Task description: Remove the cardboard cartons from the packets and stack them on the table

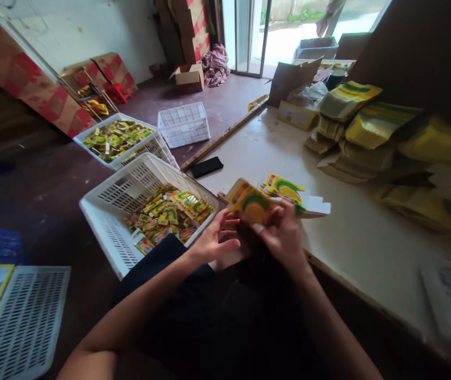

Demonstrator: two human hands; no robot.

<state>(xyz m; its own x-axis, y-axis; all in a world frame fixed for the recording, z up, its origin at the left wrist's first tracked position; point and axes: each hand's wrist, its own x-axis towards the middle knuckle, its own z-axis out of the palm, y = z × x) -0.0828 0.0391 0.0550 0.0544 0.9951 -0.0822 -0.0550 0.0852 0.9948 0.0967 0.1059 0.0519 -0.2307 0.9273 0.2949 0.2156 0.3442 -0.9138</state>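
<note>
Both forearms reach from the lap to a sachet (251, 206) at the table (352, 232) edge. Right hand (284, 235) pinches it; left hand (213, 243) hovers, fingers spread. That one-handed grip could slip, dropping it beside the crate (110, 232).

The small yellow sachet (251, 206) had a green arc and an orange spot printed on it. It was tilted, with its face up toward the camera, just above the edge of the white table. The fingers of the right hand (284, 235) pinched its lower right side, and the left hand's (215, 244) fingertips were just beside its lower left edge.
</note>
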